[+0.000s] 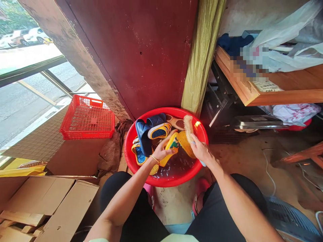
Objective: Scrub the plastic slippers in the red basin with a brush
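My left hand (160, 153) grips a yellow slipper (169, 148) with a green patch, held over the water in a red basin (168, 182). Closed round the handle of a scrubbing brush (188, 128), my right hand (202, 151) is at the basin's right side, the pale bristles facing up and left, apart from the slipper. Around my hands in the basin are dark blue slippers (143, 138), a yellow-and-blue small shoe (159, 131), another such shoe (139, 154), a brown insole-like piece (176, 122) and a yellow mesh piece (186, 144), partly behind the brush.
At the left stands a red plastic crate (88, 132) on cardboard, beside a brown cloth (111, 154). Cardboard boxes (47, 198) lie at lower left. A dark red panel (141, 53) rises behind the basin. A wooden table (280, 98) and a fan (292, 215) are at right.
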Demonstrator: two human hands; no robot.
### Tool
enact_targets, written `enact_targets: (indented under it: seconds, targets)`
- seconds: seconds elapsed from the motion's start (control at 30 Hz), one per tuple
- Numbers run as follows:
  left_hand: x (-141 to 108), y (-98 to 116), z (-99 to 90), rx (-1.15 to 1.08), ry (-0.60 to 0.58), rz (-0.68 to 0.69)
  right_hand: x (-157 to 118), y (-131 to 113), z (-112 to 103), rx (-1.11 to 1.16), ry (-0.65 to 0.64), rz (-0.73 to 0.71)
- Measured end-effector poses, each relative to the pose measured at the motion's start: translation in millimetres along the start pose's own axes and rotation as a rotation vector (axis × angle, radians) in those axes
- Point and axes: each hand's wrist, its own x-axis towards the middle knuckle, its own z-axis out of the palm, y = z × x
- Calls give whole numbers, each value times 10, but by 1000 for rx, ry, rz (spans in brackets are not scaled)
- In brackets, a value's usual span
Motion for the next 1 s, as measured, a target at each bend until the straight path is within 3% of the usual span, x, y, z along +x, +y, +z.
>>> enact_targets:
  seconds: [0.13,0.2,0.43,0.6,0.83,0.93,1.0]
  targets:
    - [-5,136,-11,41,84,26,-170,-401,268,-21,49,-281]
    - [-19,160,-30,55,63,44,-174,-486,338,-68,39,-337]
    - [-102,190,-43,-108,-34,-53,91,-352,287,-7,114,-124]
    - [-114,223,-80,-237,7,-54,-14,-415,419,-9,147,-286]
    - [-88,284,-115,-372,54,-107,125,-267,396,133,137,-185]
    - [-3,271,-120,-476,88,-124,-22,-398,390,233,171,-266]
    - [60,276,-166,-557,140,-113,-202,-494,401,270,95,-322]
